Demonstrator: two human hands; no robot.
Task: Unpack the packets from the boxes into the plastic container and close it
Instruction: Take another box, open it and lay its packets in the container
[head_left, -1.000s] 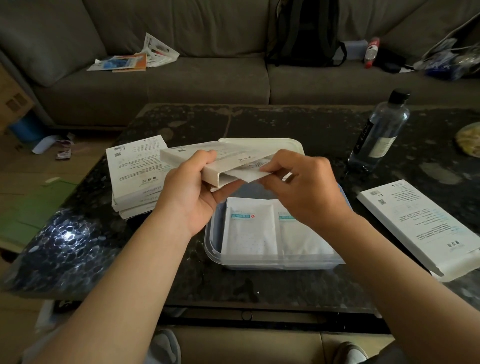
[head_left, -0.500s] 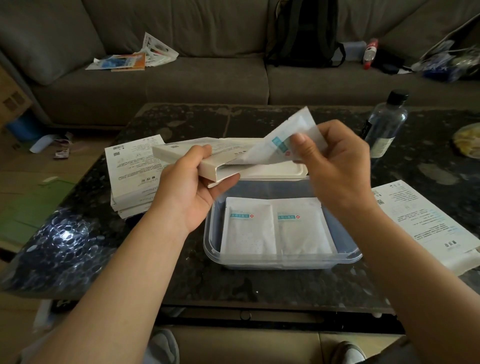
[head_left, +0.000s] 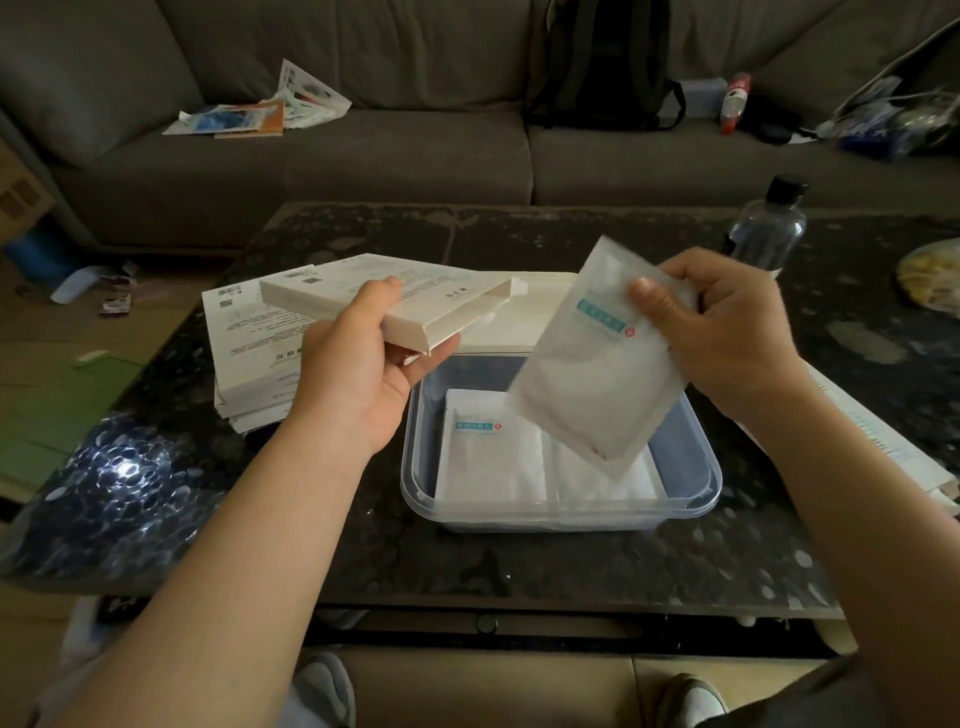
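My left hand (head_left: 358, 369) grips a flat white box (head_left: 395, 299) with its open end toward the right, held above the table. My right hand (head_left: 727, 332) pinches a white packet (head_left: 592, 374) with a blue label by its upper edge; the packet hangs tilted over the clear plastic container (head_left: 691, 467). White packets (head_left: 493, 457) lie flat side by side on the container's floor. The container's white lid (head_left: 524, 317) lies on the table just behind it.
A stack of white boxes (head_left: 244, 338) sits left of the container and another flat box (head_left: 883, 441) lies at the right. A clear bottle with a black cap (head_left: 769, 228) stands at the back right. The dark table (head_left: 519, 561) fronts a grey sofa (head_left: 405, 156).
My right hand has pulled the packet fully out of the box and swung it down over the container. The left hand has moved the box a little left and up.
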